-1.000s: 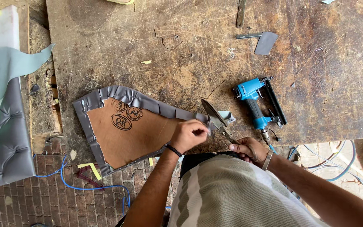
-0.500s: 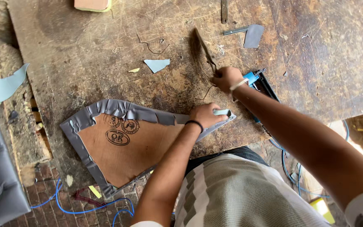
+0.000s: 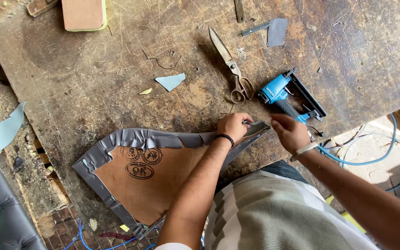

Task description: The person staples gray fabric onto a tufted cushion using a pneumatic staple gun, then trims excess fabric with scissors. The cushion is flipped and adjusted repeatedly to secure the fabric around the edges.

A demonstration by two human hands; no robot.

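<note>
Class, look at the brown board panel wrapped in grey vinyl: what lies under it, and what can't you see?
The grey-edged brown board panel lies on the scratched wooden worktable, its lower corner overhanging the brick floor. The left hand presses its pointed tip. The panel's downward face is hidden.

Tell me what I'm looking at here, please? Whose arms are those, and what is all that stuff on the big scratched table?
The picture comes from a camera worn on a person's head, looking down, so the two arms are that person's own. The left hand presses on the pointed corner of a flat brown board wrapped round its edges with grey covering. The right hand hovers at that same corner and seems to hold nothing. On the worn wooden table lie scissors, a blue staple gun with a blue hose, and a small pale blue scrap.
</note>
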